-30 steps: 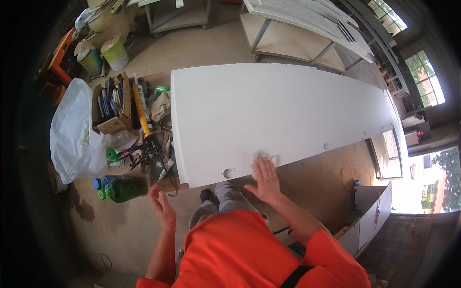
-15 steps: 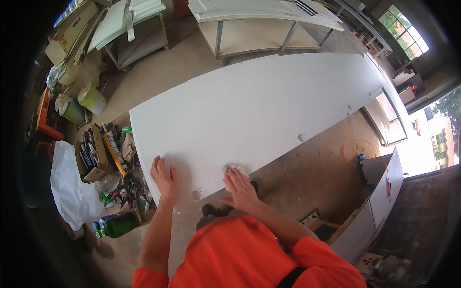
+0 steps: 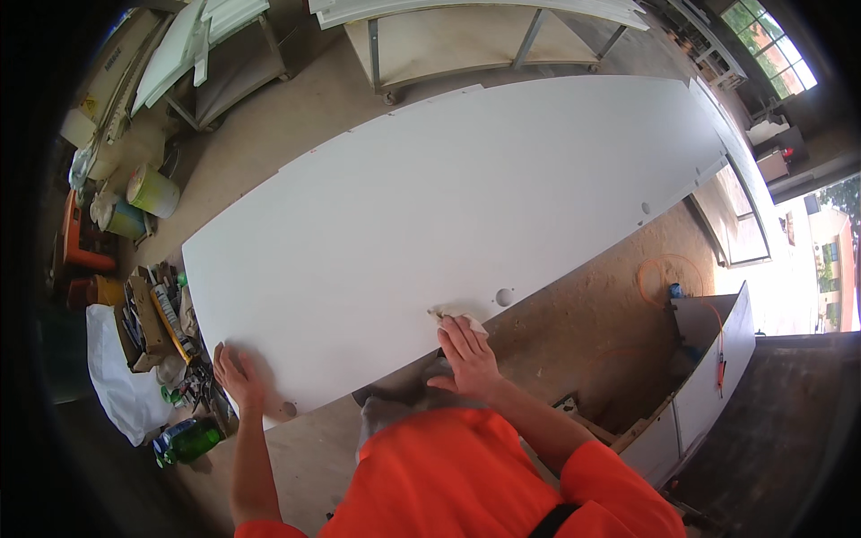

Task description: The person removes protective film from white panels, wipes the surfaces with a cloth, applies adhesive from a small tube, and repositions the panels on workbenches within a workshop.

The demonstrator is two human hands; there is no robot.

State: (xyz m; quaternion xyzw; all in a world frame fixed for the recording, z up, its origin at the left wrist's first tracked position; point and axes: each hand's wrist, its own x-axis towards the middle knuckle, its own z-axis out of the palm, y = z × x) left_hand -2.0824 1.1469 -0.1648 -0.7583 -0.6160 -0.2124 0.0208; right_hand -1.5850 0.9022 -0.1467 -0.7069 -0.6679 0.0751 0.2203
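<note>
A long white panel (image 3: 395,206) stretches away to the far right in front of me, with round recesses along its near edge. My right hand (image 3: 468,359) presses a pale cloth (image 3: 460,320) onto the panel close to that edge. The fingers lie over the cloth and cover part of it. At the panel's near left corner, my left hand (image 3: 239,377) rests on the white surface with its fingers spread and nothing in it.
On the left stand a cardboard box (image 3: 143,336) of tools, a white plastic bag (image 3: 121,377), green bottles (image 3: 193,439) and two buckets (image 3: 152,190). Wheeled tables (image 3: 448,49) stand beyond the panel. An open cabinet (image 3: 708,377) with an orange hose sits at the right.
My view has shifted right along the panel. The right hand and cloth have slid along the near edge, towards a round recess. My left hand stays at the left end.
</note>
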